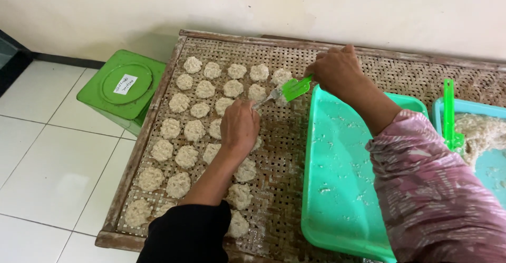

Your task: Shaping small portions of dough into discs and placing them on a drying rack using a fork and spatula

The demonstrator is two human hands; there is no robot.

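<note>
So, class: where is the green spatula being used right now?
The green spatula is in the right hand, above the woven tray, beside the turquoise tray.

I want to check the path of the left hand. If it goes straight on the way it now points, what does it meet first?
The left hand points away from the person, toward the wall. First in that line is probably the green spatula tip held by the right hand, then the patties behind it; depth is unclear.

A bright green plastic spatula (293,88) sits in the right hand (337,72), whose sleeve (437,194) is pink with mottled grey-white print. The left sleeve (187,234) is plain black. Pale beige round rice cakes (179,155) dot the brown woven bamboo tray (284,189); the shallow plastic tray (337,189) is mint green.
</note>
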